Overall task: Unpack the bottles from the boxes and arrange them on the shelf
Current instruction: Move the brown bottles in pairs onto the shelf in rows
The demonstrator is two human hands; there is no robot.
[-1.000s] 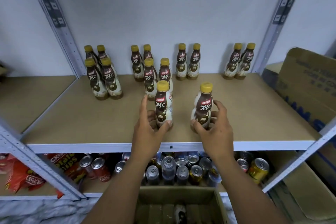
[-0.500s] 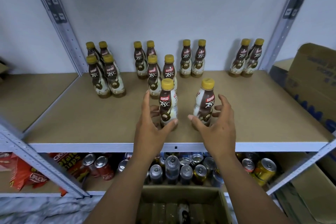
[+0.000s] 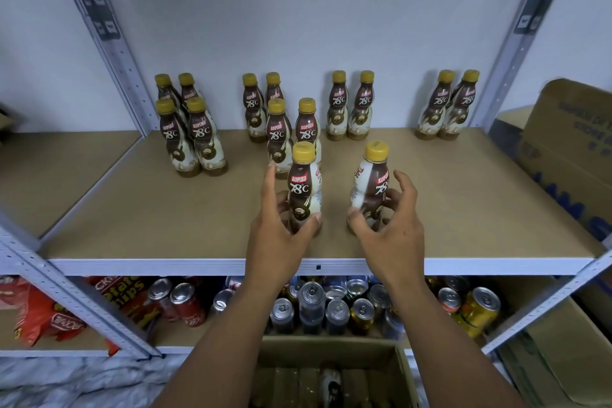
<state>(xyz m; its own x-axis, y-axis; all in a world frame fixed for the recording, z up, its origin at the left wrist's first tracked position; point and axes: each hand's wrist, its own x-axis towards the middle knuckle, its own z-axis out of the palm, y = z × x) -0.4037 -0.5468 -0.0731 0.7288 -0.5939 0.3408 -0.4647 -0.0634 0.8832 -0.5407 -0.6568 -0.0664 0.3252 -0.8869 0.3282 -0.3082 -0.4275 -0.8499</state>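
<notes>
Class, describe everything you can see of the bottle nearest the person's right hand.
The bottle is plastic-looking, with a yellow cap and brown-and-cream label reading 78°C turned rightward. It stands upright near the front edge of the shelf. The right hand cups its lower body, thumb at the left, fingers behind; firm grip unclear.
</notes>
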